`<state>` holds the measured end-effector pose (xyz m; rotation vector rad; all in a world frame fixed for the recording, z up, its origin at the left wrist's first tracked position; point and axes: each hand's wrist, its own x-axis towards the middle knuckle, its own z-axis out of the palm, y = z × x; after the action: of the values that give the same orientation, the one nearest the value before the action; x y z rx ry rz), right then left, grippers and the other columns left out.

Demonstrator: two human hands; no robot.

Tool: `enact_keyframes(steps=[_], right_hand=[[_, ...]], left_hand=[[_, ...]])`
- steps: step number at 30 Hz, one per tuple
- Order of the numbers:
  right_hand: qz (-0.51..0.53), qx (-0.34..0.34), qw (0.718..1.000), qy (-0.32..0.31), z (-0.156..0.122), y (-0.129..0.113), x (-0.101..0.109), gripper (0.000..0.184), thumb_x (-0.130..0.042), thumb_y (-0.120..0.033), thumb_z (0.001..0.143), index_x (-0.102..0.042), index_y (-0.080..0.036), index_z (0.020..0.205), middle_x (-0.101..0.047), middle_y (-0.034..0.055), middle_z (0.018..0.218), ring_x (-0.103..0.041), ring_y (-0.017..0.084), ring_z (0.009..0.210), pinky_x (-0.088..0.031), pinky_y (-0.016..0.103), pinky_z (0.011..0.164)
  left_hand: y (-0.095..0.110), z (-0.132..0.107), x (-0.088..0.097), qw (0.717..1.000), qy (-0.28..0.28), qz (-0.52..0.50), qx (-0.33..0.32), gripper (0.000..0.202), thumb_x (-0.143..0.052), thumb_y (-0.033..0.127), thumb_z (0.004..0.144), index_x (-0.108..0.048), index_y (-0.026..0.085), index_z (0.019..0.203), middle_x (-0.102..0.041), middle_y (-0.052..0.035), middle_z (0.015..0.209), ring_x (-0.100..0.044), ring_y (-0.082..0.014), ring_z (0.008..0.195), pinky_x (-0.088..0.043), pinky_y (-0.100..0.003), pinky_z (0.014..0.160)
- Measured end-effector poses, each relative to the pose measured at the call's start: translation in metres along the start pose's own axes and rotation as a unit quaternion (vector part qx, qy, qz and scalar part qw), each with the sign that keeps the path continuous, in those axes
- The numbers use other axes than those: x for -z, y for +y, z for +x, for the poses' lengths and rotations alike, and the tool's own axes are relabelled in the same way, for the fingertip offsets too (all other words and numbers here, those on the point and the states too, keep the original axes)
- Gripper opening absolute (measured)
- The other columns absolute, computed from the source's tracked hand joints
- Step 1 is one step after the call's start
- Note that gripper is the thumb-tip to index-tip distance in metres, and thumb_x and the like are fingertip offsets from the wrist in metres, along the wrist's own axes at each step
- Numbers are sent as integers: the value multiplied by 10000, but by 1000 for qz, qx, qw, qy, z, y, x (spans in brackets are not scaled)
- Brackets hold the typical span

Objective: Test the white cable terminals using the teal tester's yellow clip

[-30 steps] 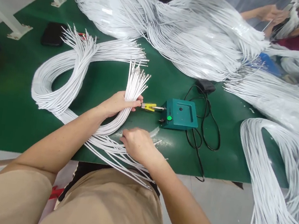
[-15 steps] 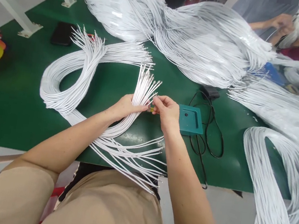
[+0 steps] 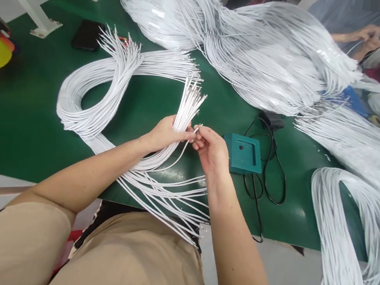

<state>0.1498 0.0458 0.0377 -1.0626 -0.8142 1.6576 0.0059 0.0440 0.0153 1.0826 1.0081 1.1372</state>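
My left hand (image 3: 167,134) is closed around a bundle of thin white cables (image 3: 189,107), whose ends fan upward above the fingers. Beside it, my right hand (image 3: 213,148) pinches a single white cable (image 3: 182,153) close to its tip, just right of the bundle. The fingertips of both hands nearly meet there. Below my wrists, more loose cable ends (image 3: 168,196) spread toward the table's front edge. A looped cable coil (image 3: 73,93) lies left of my hands. What else my right fingers may cover is hidden.
Right of my hand sits a teal device (image 3: 245,154) with a black cord (image 3: 282,188). Large white cable heaps (image 3: 259,48) fill the back, and another bundle (image 3: 328,218) hangs over the front edge at right. A black phone-like object (image 3: 87,35) lies back left. A co-worker's hands (image 3: 369,38) work beyond.
One white cable now stands apart from the bundle, its tip between my right fingers. The yellow bit seen between my hands no longer shows. The view has shifted slightly.
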Motion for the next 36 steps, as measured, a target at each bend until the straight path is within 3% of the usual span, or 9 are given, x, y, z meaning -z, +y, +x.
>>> enact_keyframes(steps=[3,8,13,20,27,29,30,34,36], right_hand=[[4,-20,1000,9,0,0,-1,138,-680,-254,634,-571,-174,604,-363,-82,523,-286,49,458,-299,213,452],[-50,18,999,1,0,-8,0,205,-623,-301,692,-689,-176,840,-477,-58,601,-412,69,516,-360,221,514],[-62,5,998,-26,4,-8,4,241,-726,-386,705,-690,-148,725,-494,-51,571,-426,57,510,-355,212,512],[-51,19,999,0,-5,-3,11,275,-789,-375,645,-729,-167,814,-606,-34,687,-451,53,562,-425,217,587],[-219,97,970,41,-7,-8,8,179,-703,-332,717,-693,-169,793,-644,-9,709,-542,103,615,-475,264,661],[-313,134,939,52,-7,-5,8,126,-634,-304,771,-655,-180,776,-637,-3,726,-561,125,651,-477,281,689],[-380,168,907,63,-7,-3,8,115,-589,-286,804,-633,-186,766,-631,6,746,-563,137,678,-471,289,704],[-650,306,690,87,-10,8,9,259,-379,-235,930,-598,-184,802,-602,89,869,-543,198,813,-420,326,755],[-714,326,616,66,-12,9,11,324,-318,-245,963,-608,-176,837,-597,108,878,-536,216,834,-400,336,764]], left_hand=[[-1,0,0,1000,5,15,3,332,-802,240,633,-572,127,843,-665,-15,755,-647,-119,654,-518,-265,675],[0,0,-2,1000,-26,-10,1,300,-765,219,680,-523,133,836,-663,-12,732,-675,-138,670,-539,-287,693],[3,-2,-3,999,-35,-3,5,274,-758,216,684,-532,126,810,-673,-21,739,-674,-134,660,-553,-293,702],[3,-2,-3,999,-30,-12,8,279,-771,228,691,-548,114,814,-645,-17,723,-685,-140,683,-547,-254,647],[4,-4,-2,998,-51,-43,20,517,-756,189,704,-566,136,1182,-637,12,787,-674,-110,669,-547,-253,685],[4,-4,-1,996,-69,-41,30,537,-748,194,715,-576,146,1221,-625,12,802,-669,-105,681,-541,-246,692],[3,-4,-1,996,-74,-42,37,520,-745,194,718,-590,147,1213,-621,11,804,-665,-102,684,-536,-240,688],[2,-2,-1,993,-74,-58,73,448,-735,158,717,-631,139,1152,-624,12,777,-637,-80,642,-526,-228,669],[1,-1,-1,992,-69,-60,86,441,-730,135,712,-629,134,1142,-640,11,768,-631,-76,620,-532,-237,671]])
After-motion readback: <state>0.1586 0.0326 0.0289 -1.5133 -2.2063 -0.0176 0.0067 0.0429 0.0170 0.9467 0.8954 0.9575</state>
